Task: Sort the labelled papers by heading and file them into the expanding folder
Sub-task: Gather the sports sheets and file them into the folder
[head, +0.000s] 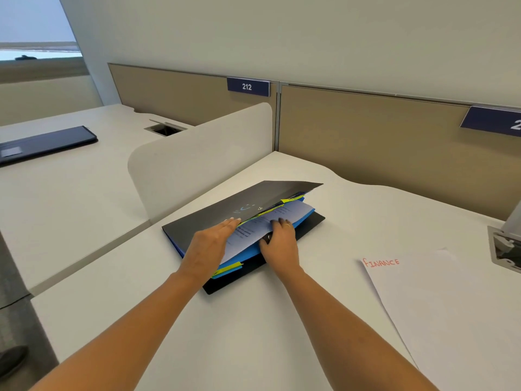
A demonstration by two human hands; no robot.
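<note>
Stretching both forearms out across the tabletop (225, 334), straight onto the black expanding folder (248, 204). Folder directly under both hands, cover tilted up on the far side, away from the fingertips.

Lying flat with the left hand (210, 244) across the folder's left part, fingers straight and close together, tips touching the near edge of the raised cover. Relaxed, clasping nothing.

Curling the right hand (280, 241) over the near edge of a printed sheet (287, 213), fingers on top, thumb tucked below by the blue edge. Gripping that sheet, ring showing on one finger.

Sheet running from between the two hands to beyond the right fingertips, its far part under the lifted cover. Blue dividers (248, 251) peeking out just below it, yellow-green tabs (231, 266) jutting out beside the left wrist. Bottom flap of the folder poking out black beneath the right wrist.

Well off to the right of the right hand and nearer the body: a white sheet headed FINANCE (439, 306) in red handwriting, flat on the tabletop, apart from the folder.

Beyond the left hand, a white partition (197, 159). Far past both hands, a number plate (247, 86) reading 212.
</note>
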